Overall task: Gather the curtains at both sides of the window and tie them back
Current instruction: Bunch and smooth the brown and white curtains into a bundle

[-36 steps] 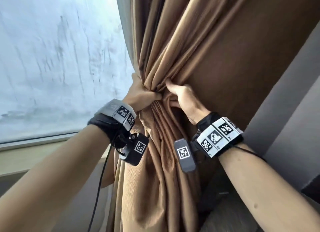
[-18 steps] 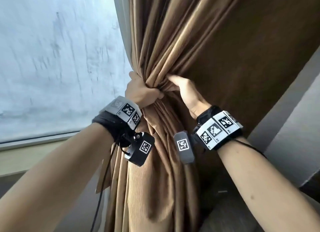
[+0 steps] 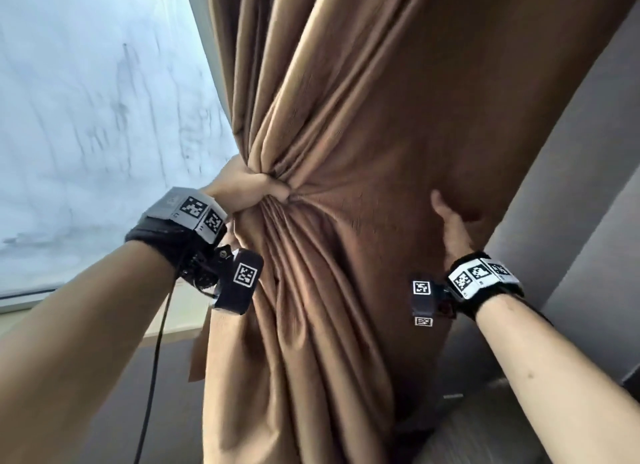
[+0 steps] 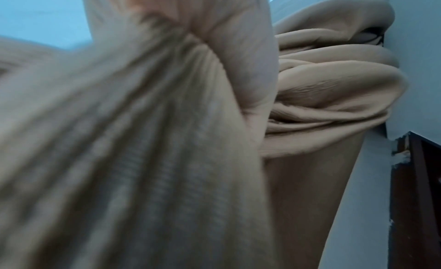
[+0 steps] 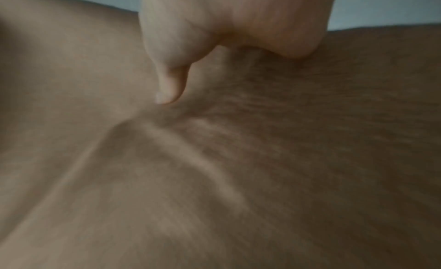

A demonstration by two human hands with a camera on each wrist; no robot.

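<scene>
left hand (image 3: 251, 189) is gripping the brown curtain (image 3: 346, 151) bunched in its fist, folds fanning out above and below it; right hand (image 3: 453, 228) is lying flat on the fabric off to the side, fingers relaxed

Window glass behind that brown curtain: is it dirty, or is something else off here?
Yes, the window is marked with grey vertical streaks. The left wrist view shows chipped paint on a dark frame by the wall. The curtain itself looks undamaged.
</scene>
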